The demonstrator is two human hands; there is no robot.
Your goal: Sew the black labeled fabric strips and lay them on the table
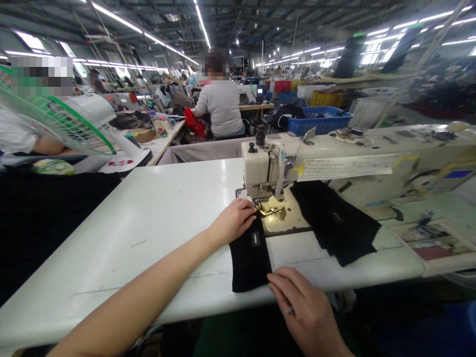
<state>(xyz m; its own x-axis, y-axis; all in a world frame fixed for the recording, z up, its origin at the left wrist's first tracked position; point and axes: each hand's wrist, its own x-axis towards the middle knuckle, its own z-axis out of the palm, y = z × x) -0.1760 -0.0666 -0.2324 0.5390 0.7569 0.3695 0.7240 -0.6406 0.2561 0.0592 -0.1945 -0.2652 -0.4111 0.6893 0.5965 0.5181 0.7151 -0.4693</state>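
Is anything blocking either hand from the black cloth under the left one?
Nothing visible: the left hand is on the cloth, by the machine, and the right hand touches the cloth's near right corner. The other cloth lies off to the right.

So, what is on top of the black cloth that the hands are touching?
A small label and the left hand are on the cloth. What lies beneath that hand is covered.

A black fabric piece (250,267), bearing a small dark label (255,239) with pale lettering, lies flat, running near to far on the worktop (174,208), far end at the sewing machine (258,168).
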